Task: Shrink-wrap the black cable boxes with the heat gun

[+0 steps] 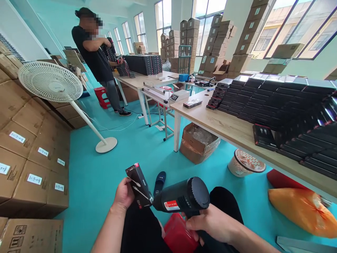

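Observation:
Between the thumb and fingers of my left hand (124, 195) is a slim black cable box (139, 186), tilted, with a white cable pictured on its front and red marks at its ends. My right hand (204, 225) grips the handle of a dark heat gun (181, 196) with a red and white label. The gun's nozzle points left, close to the lower right edge of the box; whether they touch I cannot tell. Below the gun, part of a red plastic stool (179, 233) shows between my legs.
Stacked black boxes (263, 102) fill the table (226, 123) on my right. Beneath stand an open carton (195, 149), a waste bin (242, 168) and an orange bag (300, 207). A white fan (105, 144) and cartons (34, 154) are left. Farther off, a person (92, 56) stands holding boxes.

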### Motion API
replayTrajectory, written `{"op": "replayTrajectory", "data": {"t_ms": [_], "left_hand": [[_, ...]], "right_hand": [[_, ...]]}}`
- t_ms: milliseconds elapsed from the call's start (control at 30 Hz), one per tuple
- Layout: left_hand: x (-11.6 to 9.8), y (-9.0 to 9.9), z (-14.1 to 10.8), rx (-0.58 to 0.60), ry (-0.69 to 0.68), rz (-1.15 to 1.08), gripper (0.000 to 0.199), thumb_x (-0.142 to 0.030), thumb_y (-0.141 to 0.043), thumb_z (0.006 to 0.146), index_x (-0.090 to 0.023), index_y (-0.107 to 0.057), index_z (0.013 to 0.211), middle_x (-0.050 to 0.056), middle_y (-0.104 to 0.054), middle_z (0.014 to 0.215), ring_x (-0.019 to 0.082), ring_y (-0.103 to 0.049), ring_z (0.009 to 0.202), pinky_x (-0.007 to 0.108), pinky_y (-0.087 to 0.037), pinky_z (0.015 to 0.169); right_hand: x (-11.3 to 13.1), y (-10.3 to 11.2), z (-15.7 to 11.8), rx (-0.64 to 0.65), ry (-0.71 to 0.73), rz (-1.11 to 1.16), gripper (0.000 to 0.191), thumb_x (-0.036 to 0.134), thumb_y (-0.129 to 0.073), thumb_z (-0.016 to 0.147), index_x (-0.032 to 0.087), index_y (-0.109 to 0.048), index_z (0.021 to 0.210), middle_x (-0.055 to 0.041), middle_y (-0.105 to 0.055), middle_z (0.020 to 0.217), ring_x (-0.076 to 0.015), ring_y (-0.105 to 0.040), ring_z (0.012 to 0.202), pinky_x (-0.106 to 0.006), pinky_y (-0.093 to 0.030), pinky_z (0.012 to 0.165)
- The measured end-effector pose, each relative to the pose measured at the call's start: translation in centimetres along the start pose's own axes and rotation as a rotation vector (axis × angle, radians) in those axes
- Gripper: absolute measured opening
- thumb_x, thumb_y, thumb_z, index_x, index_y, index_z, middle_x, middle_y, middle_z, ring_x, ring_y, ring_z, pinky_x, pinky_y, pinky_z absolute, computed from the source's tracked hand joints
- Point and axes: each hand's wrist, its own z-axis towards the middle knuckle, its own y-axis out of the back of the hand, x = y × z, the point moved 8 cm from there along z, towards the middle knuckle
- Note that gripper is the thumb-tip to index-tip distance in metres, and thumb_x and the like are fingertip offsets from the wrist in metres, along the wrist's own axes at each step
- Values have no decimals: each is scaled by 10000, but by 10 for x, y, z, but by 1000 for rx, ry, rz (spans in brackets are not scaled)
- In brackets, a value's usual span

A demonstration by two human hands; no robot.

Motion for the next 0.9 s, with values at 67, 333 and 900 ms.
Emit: {"op": "replayTrajectory", "data": {"t_ms": [67,333,900], "left_hand": [[-2,1,0,-7,-4,-20,182,-157,-516,669,-172,-664,774,60,-691,607,237,-637,499,443,-599,659],[-7,-4,-3,1,-13,-51,169,-160,-504,669,-165,-633,777,59,-656,592,229,-609,472,394,-571,564],[-3,5,-2,-14,-5,-115,224,-244,-459,880,-141,-657,866,71,-662,668,212,-635,534,335,-545,511]], "right_hand": [[-8,3,-4,-35,-2,45,100,215,-623,710,173,-669,788,17,-597,535,-147,-524,500,-275,-424,508],[-19,0,-3,-91,-50,243,247,311,-679,735,130,-673,902,-9,-626,571,-124,-516,496,-253,-403,522],[-7,5,-10,83,-51,31,183,299,-730,662,127,-696,711,-20,-634,556,-130,-522,476,-270,-415,491]]}}
